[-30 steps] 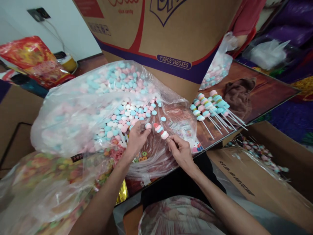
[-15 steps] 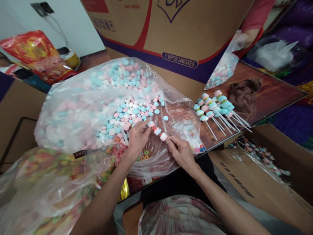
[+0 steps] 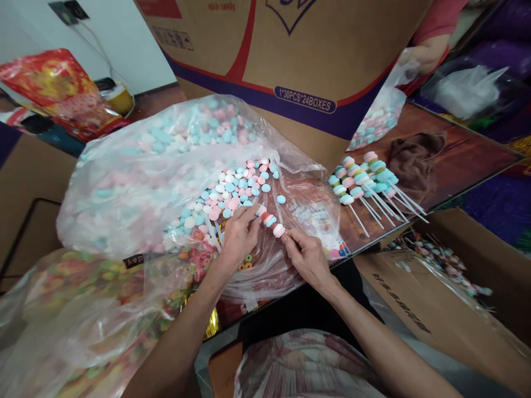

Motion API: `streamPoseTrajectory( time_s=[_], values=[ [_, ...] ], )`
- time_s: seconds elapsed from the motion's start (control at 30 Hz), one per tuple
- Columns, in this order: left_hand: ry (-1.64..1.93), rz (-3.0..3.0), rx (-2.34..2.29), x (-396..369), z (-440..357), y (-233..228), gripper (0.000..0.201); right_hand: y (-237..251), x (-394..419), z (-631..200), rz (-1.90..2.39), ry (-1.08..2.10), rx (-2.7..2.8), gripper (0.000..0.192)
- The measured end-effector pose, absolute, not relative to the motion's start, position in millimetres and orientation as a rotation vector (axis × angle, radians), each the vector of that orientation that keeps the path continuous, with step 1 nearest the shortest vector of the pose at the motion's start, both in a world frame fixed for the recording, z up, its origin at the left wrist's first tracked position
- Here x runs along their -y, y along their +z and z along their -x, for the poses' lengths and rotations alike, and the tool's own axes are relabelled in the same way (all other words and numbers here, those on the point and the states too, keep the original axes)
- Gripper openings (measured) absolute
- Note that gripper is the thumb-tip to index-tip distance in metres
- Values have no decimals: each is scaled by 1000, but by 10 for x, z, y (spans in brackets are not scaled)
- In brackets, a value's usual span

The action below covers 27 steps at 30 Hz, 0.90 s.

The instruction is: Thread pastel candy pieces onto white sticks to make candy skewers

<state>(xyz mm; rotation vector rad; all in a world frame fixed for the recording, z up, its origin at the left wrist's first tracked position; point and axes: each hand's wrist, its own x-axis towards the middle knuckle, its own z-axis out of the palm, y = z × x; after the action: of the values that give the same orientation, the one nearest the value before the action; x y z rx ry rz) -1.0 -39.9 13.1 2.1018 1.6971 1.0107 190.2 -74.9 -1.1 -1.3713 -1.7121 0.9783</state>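
The candy stick (image 3: 269, 220) is half threaded: my right hand (image 3: 305, 257) pinches its bare end, my left hand (image 3: 238, 235) presses a candy on; next needs another piece from the bag (image 3: 124, 188).

A small candy-packing workroom: a printed shipping carton (image 3: 290, 61) marked 30PCS*24BOXES, bulk bags of loose sweets (image 3: 166, 166), and finished candy sticks (image 3: 365, 182) on the worktop (image 3: 456, 155).

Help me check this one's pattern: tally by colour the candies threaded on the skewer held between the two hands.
Pink candies: 2
Red candy: 1
Blue candy: 1
Total: 4 on the candy skewer, with the left hand pinching its upper end and the right hand pinching its lower end.
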Motion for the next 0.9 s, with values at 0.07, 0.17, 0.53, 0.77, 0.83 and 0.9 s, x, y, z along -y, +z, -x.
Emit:
streamPoseTrajectory(
  time_s=[0.07, 0.17, 0.53, 0.77, 0.83, 0.9],
  values=[
    [1021, -2045, -1679, 399, 4, 126, 29, 0, 743, -1901, 1368, 980, 1719, 25],
    [1079, -1919, -1665, 394, -13, 108, 25, -3, 739, -1900, 1372, 987, 1714, 25],
    [1261, -1676, -1683, 434, -172, -22, 24, -36, 747, -1889, 1300, 925, 1720, 23],
    [1193, -1829, -1662, 402, -241, 38, 29, -31, 740, -1876, 1353, 965, 1621, 22],
    [1153, -1780, -1674, 408, -236, 10, 32, -29, 737, -1868, 1380, 960, 1595, 24],
    [1121, -1703, -1692, 419, -225, -34, 34, -22, 725, -1860, 1391, 938, 1577, 24]
  ],
)
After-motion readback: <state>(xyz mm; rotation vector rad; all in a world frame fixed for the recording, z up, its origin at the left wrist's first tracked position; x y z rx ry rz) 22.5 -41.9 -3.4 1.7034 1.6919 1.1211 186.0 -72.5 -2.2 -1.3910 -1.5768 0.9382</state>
